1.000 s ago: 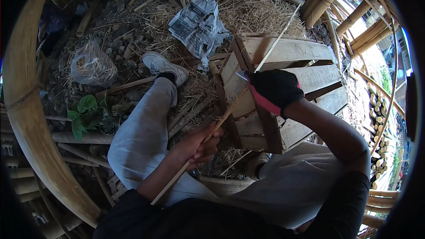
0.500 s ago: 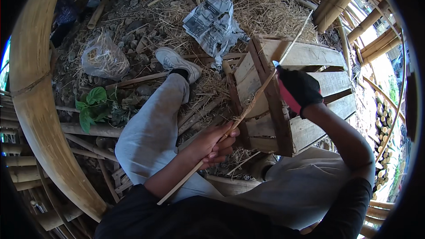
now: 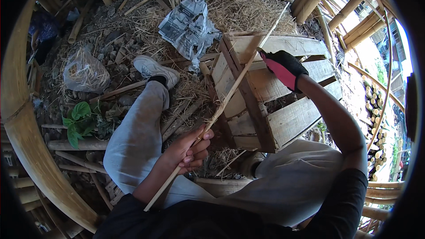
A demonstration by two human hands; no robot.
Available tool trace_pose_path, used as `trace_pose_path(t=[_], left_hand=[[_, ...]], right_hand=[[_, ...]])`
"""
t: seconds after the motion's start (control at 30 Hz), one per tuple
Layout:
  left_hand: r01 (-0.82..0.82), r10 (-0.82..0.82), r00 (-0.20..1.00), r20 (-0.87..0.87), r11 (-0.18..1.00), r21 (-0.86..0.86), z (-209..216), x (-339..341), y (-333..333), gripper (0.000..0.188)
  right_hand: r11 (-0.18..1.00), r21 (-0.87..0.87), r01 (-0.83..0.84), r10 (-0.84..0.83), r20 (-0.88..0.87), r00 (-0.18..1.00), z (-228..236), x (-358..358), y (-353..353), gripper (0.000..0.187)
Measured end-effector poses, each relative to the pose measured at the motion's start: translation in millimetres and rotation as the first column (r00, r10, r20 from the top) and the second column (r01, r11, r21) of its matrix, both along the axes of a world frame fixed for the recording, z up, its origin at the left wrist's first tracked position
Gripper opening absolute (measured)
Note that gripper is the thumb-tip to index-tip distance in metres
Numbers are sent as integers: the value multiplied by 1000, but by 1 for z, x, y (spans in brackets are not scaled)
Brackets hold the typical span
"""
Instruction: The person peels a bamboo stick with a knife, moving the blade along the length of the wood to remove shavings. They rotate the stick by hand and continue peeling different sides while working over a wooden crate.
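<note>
A long, thin bamboo strip (image 3: 239,79) slants from my lap up past a wooden crate (image 3: 294,121). My left hand (image 3: 188,151), bare, has its fingers wrapped round the strip's lower part. Just above that fist, shavings and frayed fibres cling to the strip. My right hand (image 3: 285,68) wears a black and pink glove and is closed on a small knife (image 3: 260,51), whose short blade shows at the strip's upper part. The glove hides the knife's handle. Tilted between my legs, the slatted crate lies beneath the strip and my right hand.
Crumpled newspaper (image 3: 188,26) lies beyond the crate beside loose straw (image 3: 252,6). To the left are a clear plastic bag of straw (image 3: 86,73) and a leafy plant (image 3: 77,121). A thick bamboo pole (image 3: 37,150) curves along the left; cut bamboo (image 3: 376,119) is stacked right. Another person (image 3: 42,33) is far left.
My right hand and the knife have moved farther up along the strip, away from my left hand. My left hand keeps its grip. The whole view has shifted, so things appear farther left.
</note>
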State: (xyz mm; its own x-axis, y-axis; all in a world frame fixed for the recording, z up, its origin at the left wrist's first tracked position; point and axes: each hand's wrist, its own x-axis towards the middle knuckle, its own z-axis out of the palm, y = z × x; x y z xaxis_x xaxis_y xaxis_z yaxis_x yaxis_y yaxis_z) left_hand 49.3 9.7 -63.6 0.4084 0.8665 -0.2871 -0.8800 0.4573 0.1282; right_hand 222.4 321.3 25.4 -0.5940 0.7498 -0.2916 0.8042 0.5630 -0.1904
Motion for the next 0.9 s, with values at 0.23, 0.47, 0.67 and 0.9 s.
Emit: trace_pose_path(t=[0.23, 0.47, 0.67, 0.9], left_hand=[[39, -36, 993, -116, 999, 19, -3, 1, 5, 34], [1, -1, 1000, 12, 999, 34, -11, -8, 5, 33], [1, -1, 984, 180, 1000, 2, -14, -13, 4, 32], [-6, 6, 963, 268, 1000, 2, -18, -16, 2, 33]], right_hand=[[998, 30, 60, -62, 88, 994, 17, -6, 13, 71], [998, 62, -28, 19, 142, 990, 25, -25, 4, 67], [993, 93, -67, 54, 136, 989, 18, -23, 0, 68], [980, 170, -104, 84, 122, 989, 17, -27, -19, 70]])
